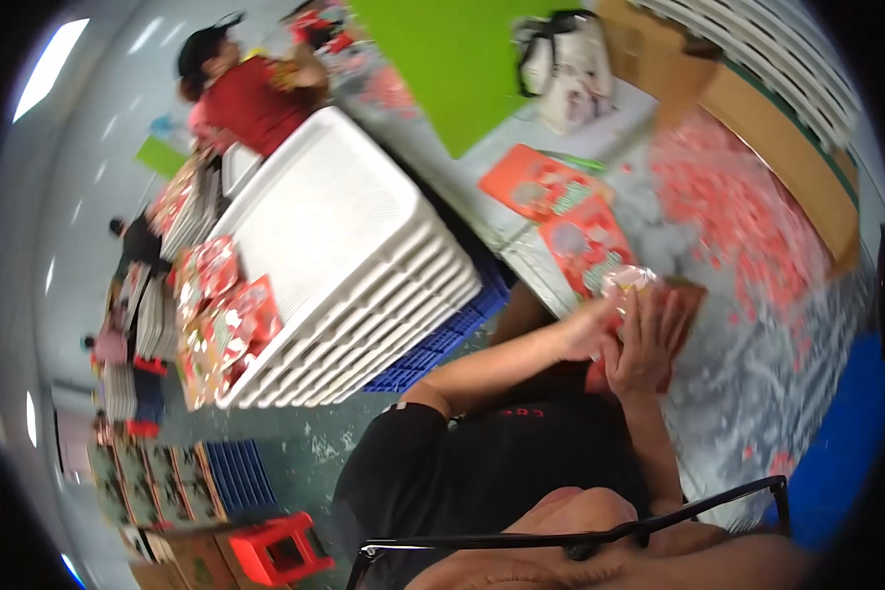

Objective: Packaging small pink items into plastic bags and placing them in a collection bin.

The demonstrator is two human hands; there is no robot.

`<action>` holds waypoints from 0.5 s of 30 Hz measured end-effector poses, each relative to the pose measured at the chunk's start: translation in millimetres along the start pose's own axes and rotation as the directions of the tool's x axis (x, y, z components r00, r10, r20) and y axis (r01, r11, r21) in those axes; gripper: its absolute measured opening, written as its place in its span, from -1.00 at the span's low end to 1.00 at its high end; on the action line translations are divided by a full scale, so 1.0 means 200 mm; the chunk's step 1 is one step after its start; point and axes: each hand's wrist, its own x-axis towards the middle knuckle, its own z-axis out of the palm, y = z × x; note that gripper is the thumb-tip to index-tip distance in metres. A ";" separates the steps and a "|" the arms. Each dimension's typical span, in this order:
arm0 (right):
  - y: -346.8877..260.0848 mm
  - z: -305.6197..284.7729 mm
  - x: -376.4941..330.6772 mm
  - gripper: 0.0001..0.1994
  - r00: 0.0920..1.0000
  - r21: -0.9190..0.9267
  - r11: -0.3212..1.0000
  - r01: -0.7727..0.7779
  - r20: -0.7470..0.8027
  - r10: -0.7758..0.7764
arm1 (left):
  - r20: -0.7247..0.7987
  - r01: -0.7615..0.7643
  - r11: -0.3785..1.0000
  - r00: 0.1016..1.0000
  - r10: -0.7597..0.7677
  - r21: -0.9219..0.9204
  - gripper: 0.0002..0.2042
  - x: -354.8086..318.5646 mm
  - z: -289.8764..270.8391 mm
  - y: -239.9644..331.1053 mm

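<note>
Over the table's near edge, my left hand [588, 330] is closed on a red plastic pouch with a clear, shiny part [631, 277]. My right hand [647, 339] lies across the same pouch with its fingers stretched out, covering most of it. Under my right palm the thumb is partly hidden. Just beyond my hands, two flat red printed pouches [587, 239] lie overlapping on the table. To their right spreads a pile of small pink-red pieces [728, 187], some in clear plastic.
Left of me stands a stack of white trays [364, 211] on a blue crate [442, 339], with filled red pouches [228, 315] on top. A cardboard edge [787, 147] borders the pile. A white bag [575, 74] stands at the back. A person in red [261, 113] works farther off.
</note>
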 end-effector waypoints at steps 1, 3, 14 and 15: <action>0.00 0.05 -0.02 -0.27 0.998 -0.002 1.000 0.027 0.055 -0.027 | 0.052 -0.061 0.995 0.997 0.065 -0.074 -0.32 0.02 -0.01 -0.06; 0.00 0.11 0.00 -0.23 0.990 0.037 0.994 0.104 0.095 -0.107 | 0.064 -0.166 0.981 0.983 0.173 -0.103 -0.29 0.01 0.03 -0.09; -0.02 0.11 0.45 -0.56 0.885 0.663 0.735 -0.145 -0.245 0.396 | 0.020 -0.482 0.872 0.876 0.482 0.086 -0.40 -0.29 0.17 0.29; 0.05 0.17 0.47 -0.64 0.883 0.849 0.411 -0.332 0.127 0.452 | -0.041 -0.502 0.858 0.860 0.508 0.106 -0.43 -0.33 0.17 0.31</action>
